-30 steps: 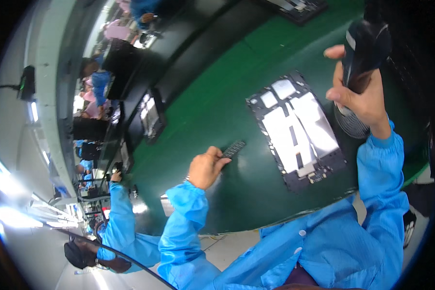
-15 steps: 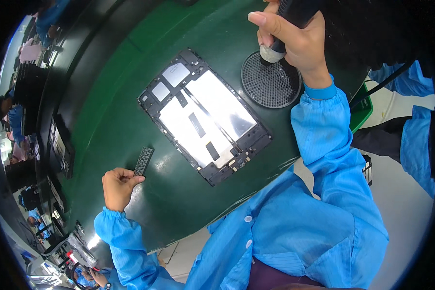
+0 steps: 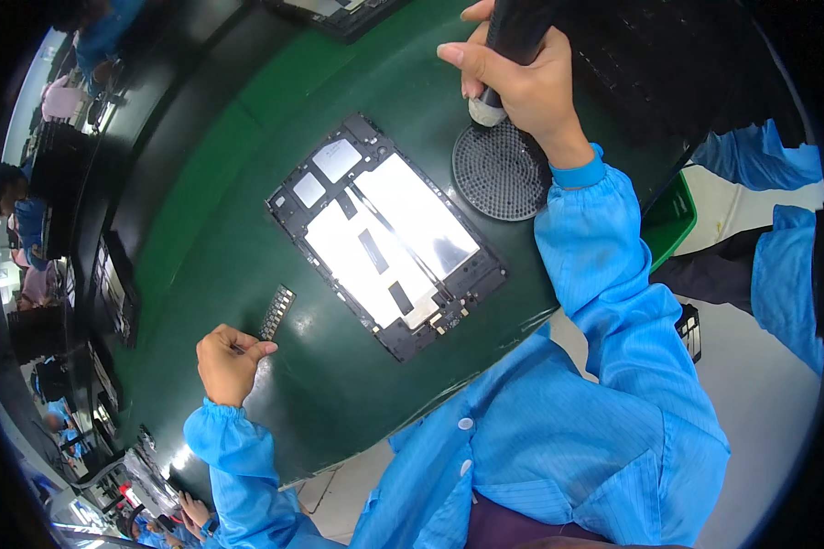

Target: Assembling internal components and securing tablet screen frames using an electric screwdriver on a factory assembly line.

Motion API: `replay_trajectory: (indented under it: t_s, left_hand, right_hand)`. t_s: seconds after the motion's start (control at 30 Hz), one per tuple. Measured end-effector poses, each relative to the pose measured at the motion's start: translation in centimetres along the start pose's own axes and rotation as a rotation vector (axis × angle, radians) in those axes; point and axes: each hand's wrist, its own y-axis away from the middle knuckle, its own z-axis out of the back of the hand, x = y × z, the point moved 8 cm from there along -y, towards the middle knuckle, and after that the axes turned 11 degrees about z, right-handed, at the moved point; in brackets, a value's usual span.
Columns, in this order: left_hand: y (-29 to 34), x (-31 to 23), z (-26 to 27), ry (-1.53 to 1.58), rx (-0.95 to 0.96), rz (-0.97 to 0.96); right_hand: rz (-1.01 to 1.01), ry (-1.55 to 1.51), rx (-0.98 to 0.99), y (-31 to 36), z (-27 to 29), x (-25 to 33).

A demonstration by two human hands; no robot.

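My left hand (image 3: 228, 363), at the left of the green table, pinches a small dark strip (image 3: 277, 311) bearing rows of light, squarish pieces between thumb and fingers. Up at the top right my right hand (image 3: 533, 91) is wrapped round a black hand-held tool (image 3: 515, 37) with a whitish wrapped end (image 3: 487, 113). That end is over the far edge of a round black disc (image 3: 501, 174) with a grid of small holes; whether they touch I cannot tell. Between my hands lies an opened tablet (image 3: 430, 337), with bright silver battery panels and a black frame.
The green table (image 3: 357, 407) has its near edge close to my body. A green bin (image 3: 676, 220) stands beyond it at the right. Dark devices (image 3: 113, 288) lie along the left, and another device (image 3: 343, 11) is at the top. Other people's blue sleeves (image 3: 764, 156) show at the right.
My right hand and the tool have shifted slightly left in the picture. The strip in my left hand has tilted, showing its light pieces more clearly. My view has shifted a little.
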Motion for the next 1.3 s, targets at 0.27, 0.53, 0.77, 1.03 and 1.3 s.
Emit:
replay_trajectory:
  t_s: [0.27,0.53,0.77,1.03,1.3]
  left_hand:
    - [-0.2,2.1,-1.3,0.303,0.18,-0.143]
    - [2.6,-0.2,-4.4,0.761,0.046,0.022]
    - [2.7,0.1,-3.7,0.727,-0.277,-0.032]
    - [4.6,-8.2,-5.8,0.711,-0.296,-0.337]
    - [2.4,-4.6,-4.2,0.811,-0.292,-0.285]
  right_hand:
    - [0.1,0.107,0.074,0.3,-0.6,-0.9]
    - [0.171,0.202,0.126,0.2,0.0,-0.9]
    - [0.298,-0.209,0.087,-1.6,-0.2,0.7]
    - [0.195,-0.187,0.087,0.0,-4.4,3.5]
    - [0.022,-0.258,0.27,2.5,-16.9,4.3]
